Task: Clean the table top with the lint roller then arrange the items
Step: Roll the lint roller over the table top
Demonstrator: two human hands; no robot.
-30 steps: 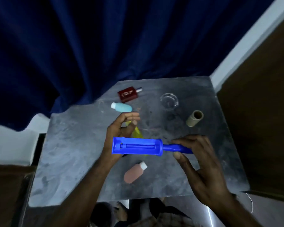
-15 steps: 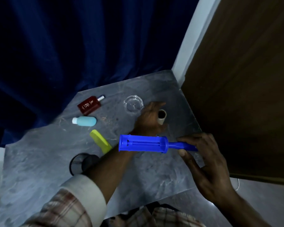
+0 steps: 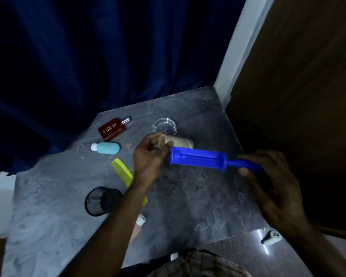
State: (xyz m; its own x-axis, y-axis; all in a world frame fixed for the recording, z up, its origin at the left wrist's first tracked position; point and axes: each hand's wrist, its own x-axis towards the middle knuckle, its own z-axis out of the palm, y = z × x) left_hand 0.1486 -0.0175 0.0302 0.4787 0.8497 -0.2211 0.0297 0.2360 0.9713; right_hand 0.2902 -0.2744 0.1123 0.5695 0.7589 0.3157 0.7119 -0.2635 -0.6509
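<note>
Nearest the camera, a bit of plaid clothing (image 3: 198, 262) is showing at the bottom edge, and both forearms are reaching out over the grey marbled bench (image 3: 48, 216). A pinkish bottle with a white cap (image 3: 140, 220) is mostly being hidden under the left forearm, and a black mesh cup (image 3: 102, 200) is lying on its side just left of that arm.

The right hand (image 3: 272, 188) is wrapped round the handle of the blue lint roller frame (image 3: 200, 159), so that grip is clamped on the handle end. The frame is being held off the bench, long axis running roughly left to right, head end pointing left toward the other hand and tilted slightly up and away. All of the cage part is sticking out past the grip on its left.

The left hand (image 3: 148, 156) is pinched around one end of a tan cardboard roll (image 3: 178, 142), which is being held just behind the frame's head, about parallel to it, seemingly touching or nearly so.

A yellow comb (image 3: 122, 172) is lying partly under the left wrist. Farther back, a light blue bottle (image 3: 108, 147), a dark red perfume bottle (image 3: 113, 128) and a clear glass dish (image 3: 164, 125) are sitting on the bench, with a dark blue curtain (image 3: 88, 56) hanging behind.
</note>
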